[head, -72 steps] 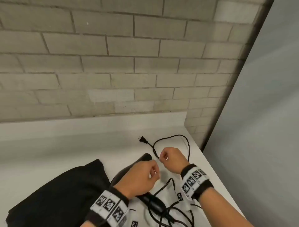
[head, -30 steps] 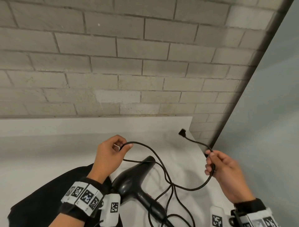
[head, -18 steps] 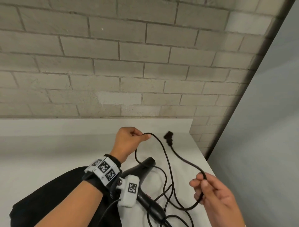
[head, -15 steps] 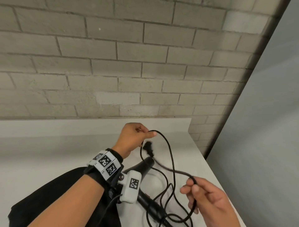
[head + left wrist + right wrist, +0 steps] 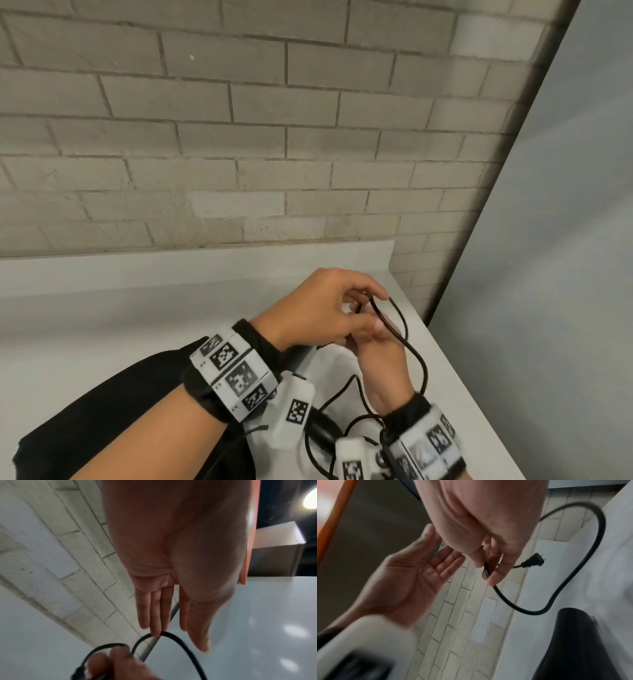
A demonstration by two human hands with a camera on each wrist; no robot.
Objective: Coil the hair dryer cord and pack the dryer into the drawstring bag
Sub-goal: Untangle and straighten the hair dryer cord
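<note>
The black cord loops up from the table to both hands. My right hand pinches the cord between thumb and fingers, just below my left hand. The plug hangs free just past the right thumb. In the wrist views my left hand has straight fingers and an open palm, and the cord brushes a fingertip. The black hair dryer lies on the table under my forearms, mostly hidden; its barrel shows. The black drawstring bag lies flat to the left.
The white table meets a raised back lip and a brick wall behind. Its right edge runs close beside my right wrist, with a grey floor beyond. More cord loops lie loose between my wrists.
My right hand has carried its cord loop up and left to meet the left hand. The left hand, which pinched the cord, has straightened its fingers. The plug now hangs by the right thumb.
</note>
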